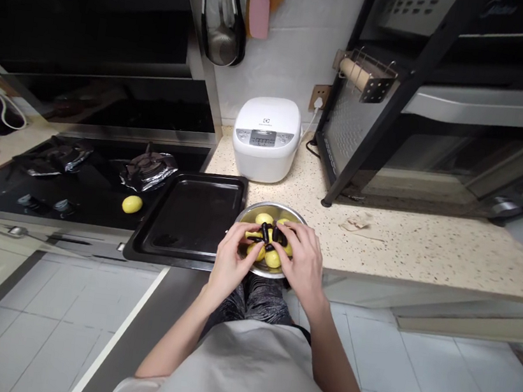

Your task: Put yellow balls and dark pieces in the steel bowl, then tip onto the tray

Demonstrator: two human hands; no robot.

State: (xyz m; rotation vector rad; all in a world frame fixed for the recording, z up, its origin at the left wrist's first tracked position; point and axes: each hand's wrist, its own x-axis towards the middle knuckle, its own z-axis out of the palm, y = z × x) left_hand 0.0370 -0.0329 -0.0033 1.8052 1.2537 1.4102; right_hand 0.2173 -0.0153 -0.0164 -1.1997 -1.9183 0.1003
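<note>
A steel bowl [250, 210] sits at the counter's front edge and holds several yellow potatoes [263, 218]. Both hands are inside it. My left hand [232, 259] curls its fingers around a potato at the bowl's left side. My right hand [300, 260] is closed over potatoes at the right side. The dark fingertips of both hands meet in the middle of the bowl. One more yellow potato [132, 204] lies alone on the black hob.
A black baking tray [191, 219] lies left of the bowl, overhanging the counter edge. Behind stand a white rice cooker [266, 137] and a black rack with an oven [452, 99]. Foil-wrapped burners [148, 168] sit on the hob.
</note>
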